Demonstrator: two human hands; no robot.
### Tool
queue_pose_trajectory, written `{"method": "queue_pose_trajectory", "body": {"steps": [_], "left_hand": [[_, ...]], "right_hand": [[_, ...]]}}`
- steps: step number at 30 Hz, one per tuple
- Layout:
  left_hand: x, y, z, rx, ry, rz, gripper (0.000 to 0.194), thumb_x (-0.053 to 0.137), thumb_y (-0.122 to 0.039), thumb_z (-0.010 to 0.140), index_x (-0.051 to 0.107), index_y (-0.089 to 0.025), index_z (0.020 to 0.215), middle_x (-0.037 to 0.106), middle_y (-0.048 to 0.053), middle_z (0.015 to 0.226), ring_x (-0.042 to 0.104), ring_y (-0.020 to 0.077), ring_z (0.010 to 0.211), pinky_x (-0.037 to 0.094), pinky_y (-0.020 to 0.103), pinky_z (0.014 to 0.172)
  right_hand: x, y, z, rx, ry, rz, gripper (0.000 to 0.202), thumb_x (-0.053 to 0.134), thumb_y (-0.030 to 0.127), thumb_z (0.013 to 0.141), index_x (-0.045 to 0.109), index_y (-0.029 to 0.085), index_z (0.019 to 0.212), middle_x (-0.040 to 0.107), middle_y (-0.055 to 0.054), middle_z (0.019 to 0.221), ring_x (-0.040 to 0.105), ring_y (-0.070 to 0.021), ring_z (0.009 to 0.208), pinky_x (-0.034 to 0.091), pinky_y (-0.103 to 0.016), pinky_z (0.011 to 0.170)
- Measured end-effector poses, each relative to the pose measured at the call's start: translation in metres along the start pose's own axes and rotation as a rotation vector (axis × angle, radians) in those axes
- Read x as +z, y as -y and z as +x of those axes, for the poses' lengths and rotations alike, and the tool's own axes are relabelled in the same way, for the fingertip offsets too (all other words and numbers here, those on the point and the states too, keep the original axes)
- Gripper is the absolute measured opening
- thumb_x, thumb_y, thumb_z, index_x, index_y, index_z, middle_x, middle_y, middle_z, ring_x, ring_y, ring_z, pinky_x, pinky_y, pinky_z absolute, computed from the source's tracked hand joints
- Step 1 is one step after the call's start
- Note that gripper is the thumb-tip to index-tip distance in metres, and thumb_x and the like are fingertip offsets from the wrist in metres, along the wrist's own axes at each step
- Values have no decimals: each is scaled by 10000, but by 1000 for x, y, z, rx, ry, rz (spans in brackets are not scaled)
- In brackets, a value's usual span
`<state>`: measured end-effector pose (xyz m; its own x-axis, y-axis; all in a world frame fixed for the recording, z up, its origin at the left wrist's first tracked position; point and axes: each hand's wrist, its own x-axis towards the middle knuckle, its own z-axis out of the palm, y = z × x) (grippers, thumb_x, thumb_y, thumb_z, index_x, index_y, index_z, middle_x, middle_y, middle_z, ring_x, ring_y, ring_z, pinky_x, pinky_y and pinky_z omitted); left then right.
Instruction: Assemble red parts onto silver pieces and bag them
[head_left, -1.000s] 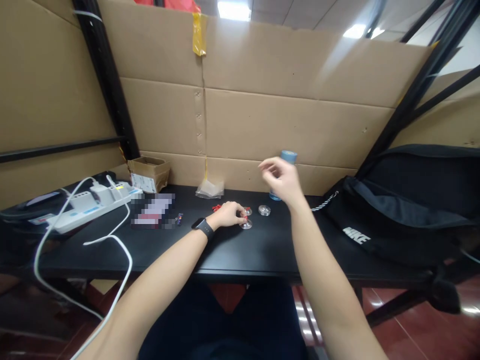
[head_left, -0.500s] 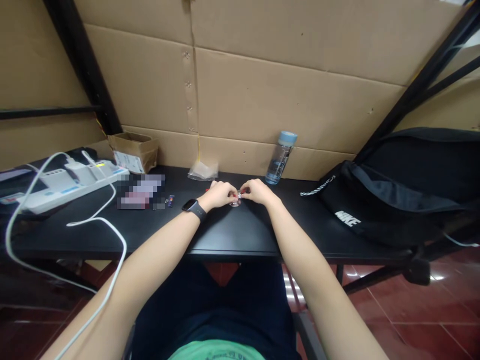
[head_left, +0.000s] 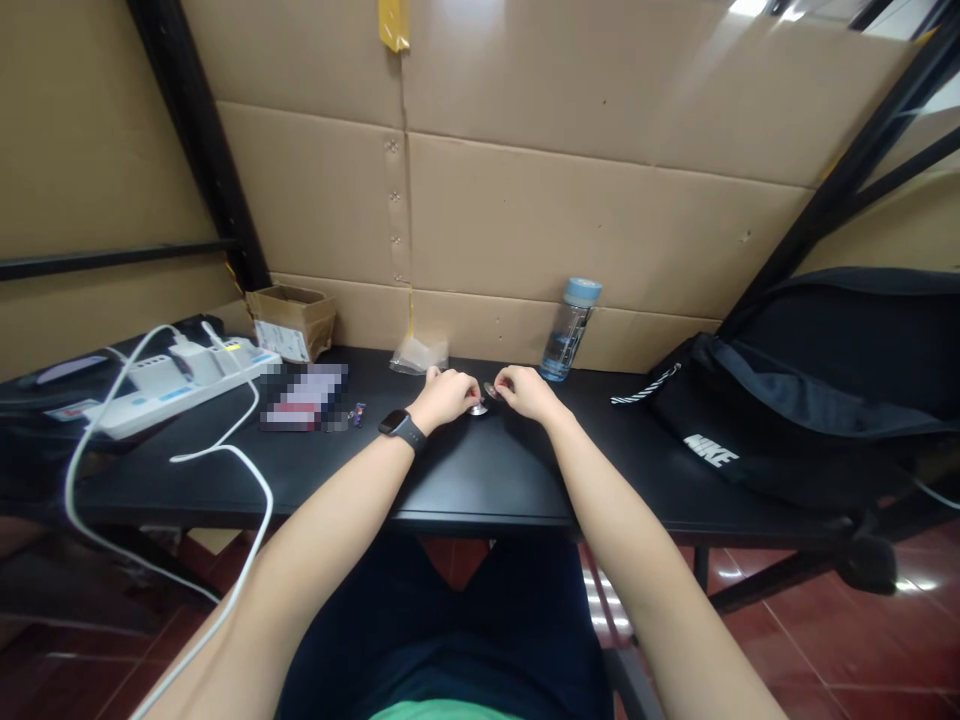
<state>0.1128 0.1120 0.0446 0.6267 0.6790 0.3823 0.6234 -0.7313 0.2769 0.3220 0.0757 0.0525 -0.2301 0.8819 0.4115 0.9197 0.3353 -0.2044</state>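
Over the middle of the black table, my left hand [head_left: 448, 397], wearing a dark watch [head_left: 401, 428] at the wrist, pinches a small shiny round metal piece [head_left: 478, 408] at the tabletop. Just to its right, my right hand [head_left: 526, 393] has thumb and fingers closed on a second small, dark shiny piece [head_left: 490, 389]. A narrow gap separates the two hands. Both pieces are too small and too covered by fingers for me to name their kind.
Behind my right hand stands a water bottle [head_left: 570, 328]. A black backpack [head_left: 817, 390] fills the right side. To the left are a power strip [head_left: 187, 400] with a white cable, a cardboard box [head_left: 292, 322] and a small charm-like item [head_left: 358, 413]. A plastic bag [head_left: 418, 356] lies against the cardboard wall.
My hands were together at one shiny piece; now they are slightly apart, each with a piece. The whole view has shifted a little as my head moved.
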Motion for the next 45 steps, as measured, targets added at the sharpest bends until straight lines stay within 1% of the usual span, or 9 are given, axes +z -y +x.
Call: {"method": "queue_pose_trajectory", "body": {"steps": [5, 9, 14, 18, 24, 28, 31, 39, 45], "left_hand": [[-4, -4, 0, -95, -113, -81, 143, 608, -286, 897, 745, -252, 870, 780, 47, 924, 650, 266, 995, 288, 438, 1003], [-6, -3, 2, -178, -205, -165, 167, 606, -353, 916, 741, -255, 905, 782, 40, 960, 663, 254, 993, 323, 434, 1003], [-4, -2, 4, -228, -201, -308, 163, 636, -379, 896, 749, -261, 909, 784, 18, 965, 686, 223, 968, 403, 391, 974], [0, 0, 5, -210, -202, -383, 143, 647, -351, 881, 748, -252, 905, 781, 13, 971, 694, 205, 977, 459, 340, 931], [5, 6, 9, -209, -205, -436, 192, 653, -395, 884, 748, -237, 934, 784, 34, 981, 701, 205, 974, 491, 324, 929], [8, 9, 8, -241, -179, -402, 192, 661, -405, 875, 753, -246, 931, 784, 27, 970, 702, 208, 968, 493, 324, 915], [8, 9, 7, -245, -139, -378, 172, 661, -382, 869, 756, -249, 920, 785, 20, 970, 701, 205, 960, 494, 321, 898], [5, 0, 3, -264, -27, -245, 132, 658, -340, 869, 760, -269, 913, 786, 8, 981, 703, 220, 987, 459, 356, 921], [8, 1, 2, -251, -15, -115, 118, 665, -340, 861, 765, -285, 891, 790, 8, 952, 706, 249, 1000, 407, 422, 969]], "right_hand": [[-3, -5, 0, 28, -12, 68, 108, 631, 161, 838, 732, 192, 817, 735, -43, 820, 626, -152, 722, 441, -239, 703], [-1, -8, 3, 100, -107, 241, 107, 626, 190, 851, 728, 179, 822, 745, -41, 785, 641, -151, 689, 464, -247, 681], [6, -7, 6, 128, -112, 607, 114, 664, 265, 837, 719, 166, 838, 763, -60, 814, 696, -167, 725, 533, -268, 725], [7, 1, 5, 124, -82, 779, 166, 707, 315, 817, 713, 152, 848, 765, -76, 805, 723, -180, 729, 561, -285, 729], [9, 5, 2, 221, -17, 912, 261, 743, 301, 813, 711, 142, 1018, 790, -116, 904, 767, -203, 724, 515, -215, 547], [10, 2, 2, 173, 58, 921, 419, 816, 211, 719, 727, 133, 1120, 799, -115, 971, 774, -231, 868, 601, -282, 735], [9, -1, 2, 163, 80, 842, 481, 862, 212, 662, 739, 126, 1118, 803, -115, 961, 770, -258, 919, 610, -359, 860], [12, -3, 0, 168, 108, 716, 378, 866, 257, 698, 763, 139, 1041, 806, -110, 924, 778, -267, 912, 620, -352, 854], [14, -1, -1, 83, 122, 587, 528, 836, 235, 756, 704, 237, 1267, 810, -45, 905, 780, -230, 879, 604, -323, 849]]}}
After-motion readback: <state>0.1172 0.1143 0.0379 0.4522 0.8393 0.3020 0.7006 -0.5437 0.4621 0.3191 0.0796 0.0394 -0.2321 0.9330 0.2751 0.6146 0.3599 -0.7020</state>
